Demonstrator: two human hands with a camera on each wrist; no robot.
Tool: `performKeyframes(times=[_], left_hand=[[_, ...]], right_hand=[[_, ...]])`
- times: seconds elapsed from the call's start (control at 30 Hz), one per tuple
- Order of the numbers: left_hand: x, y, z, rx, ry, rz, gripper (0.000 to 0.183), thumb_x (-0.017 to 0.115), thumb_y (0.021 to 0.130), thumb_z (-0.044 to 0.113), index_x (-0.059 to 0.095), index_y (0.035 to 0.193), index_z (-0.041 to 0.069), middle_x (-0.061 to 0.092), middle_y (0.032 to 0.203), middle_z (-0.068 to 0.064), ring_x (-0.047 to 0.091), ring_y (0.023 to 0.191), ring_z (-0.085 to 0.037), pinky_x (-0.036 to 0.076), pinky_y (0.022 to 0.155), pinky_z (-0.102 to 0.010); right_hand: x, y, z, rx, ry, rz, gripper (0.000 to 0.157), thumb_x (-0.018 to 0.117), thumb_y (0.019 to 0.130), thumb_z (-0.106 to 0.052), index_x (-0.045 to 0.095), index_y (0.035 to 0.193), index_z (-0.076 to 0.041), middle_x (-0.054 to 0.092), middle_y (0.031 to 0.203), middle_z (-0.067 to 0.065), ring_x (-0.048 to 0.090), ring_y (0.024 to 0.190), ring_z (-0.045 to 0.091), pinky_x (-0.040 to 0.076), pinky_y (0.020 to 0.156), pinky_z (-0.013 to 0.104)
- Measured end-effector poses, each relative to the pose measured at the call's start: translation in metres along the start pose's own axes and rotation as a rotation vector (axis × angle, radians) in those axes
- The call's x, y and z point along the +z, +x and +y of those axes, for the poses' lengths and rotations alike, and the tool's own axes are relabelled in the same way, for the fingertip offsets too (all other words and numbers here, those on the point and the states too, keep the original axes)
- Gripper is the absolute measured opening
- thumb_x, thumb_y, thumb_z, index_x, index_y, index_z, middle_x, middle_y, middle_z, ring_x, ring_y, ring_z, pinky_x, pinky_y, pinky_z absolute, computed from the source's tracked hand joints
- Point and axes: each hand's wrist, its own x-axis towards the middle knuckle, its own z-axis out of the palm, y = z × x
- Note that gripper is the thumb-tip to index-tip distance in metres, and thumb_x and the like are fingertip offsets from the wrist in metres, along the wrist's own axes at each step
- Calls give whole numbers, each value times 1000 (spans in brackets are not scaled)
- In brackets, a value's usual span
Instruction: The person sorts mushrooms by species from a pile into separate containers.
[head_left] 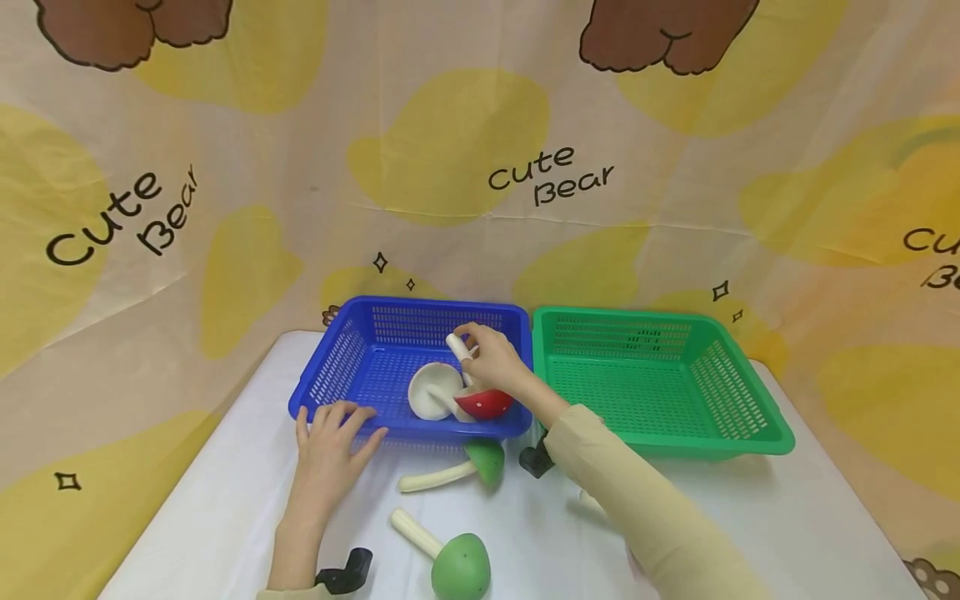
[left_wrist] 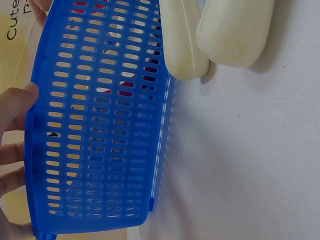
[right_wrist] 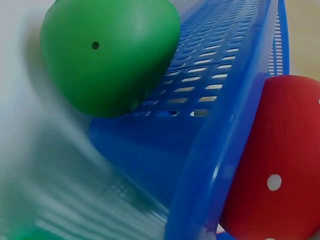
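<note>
My right hand is over the right part of the blue basket and pinches the white stem of a red toy mushroom. Its white-dotted red cap hangs low, just inside the basket's near rim. Beside it in the basket lies another toy mushroom, pale underside up. My left hand rests on the near left rim with its fingers spread; in the left wrist view its fingertips touch the rim. Two green-capped mushrooms lie on the table: one against the basket front, the other nearer me.
A green basket stands right of the blue one, nearly touching it. On the white table, a pale stem shows partly from under my right forearm. A printed cloth hangs behind the baskets.
</note>
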Motion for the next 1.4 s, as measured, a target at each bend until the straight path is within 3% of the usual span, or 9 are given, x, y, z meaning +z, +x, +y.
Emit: performKeyframes(times=[0.3,0.73,0.9,1.23,1.4], left_hand=[[1,-1,0,1,4,5,26,78,77,24,69,98,12,64,100,-12,52,103,-35,19,106,-74],[-1,-1,0,-2,7,1,26,78,78,24,69,99,12,63,100,-12,53,103,-35,20,105,-74],[-1,-1,0,0,10,1,26,78,78,25,69,99,12,63,101,-11,53,104,-35,20,105,-74],[-2,-1,1,-3,4,-6,26,78,78,24,69,99,11,64,101,-12,53,103,-35,19,105,-74],[-3,-1,1,1,2,-2,26,79,78,24,69,98,11,64,100,-12,53,103,-35,19,105,-74]], right_hand=[[-7,0,4,18,-104,-57,35,62,88,-12,62,123,-14,66,116,7,65,104,22,55,85,38],[-22,-3,2,1,-106,28,32,65,89,-16,63,121,-12,68,110,9,65,99,23,54,84,37],[-26,-7,4,-22,-107,23,33,65,87,-16,64,120,-10,69,111,10,66,98,24,55,82,36],[-30,-20,6,-62,-68,-62,27,68,88,-18,67,114,-10,69,105,7,65,96,20,55,77,29],[-29,-24,6,-84,-65,-164,28,70,86,-16,66,114,-12,70,101,6,65,94,18,53,72,23]])
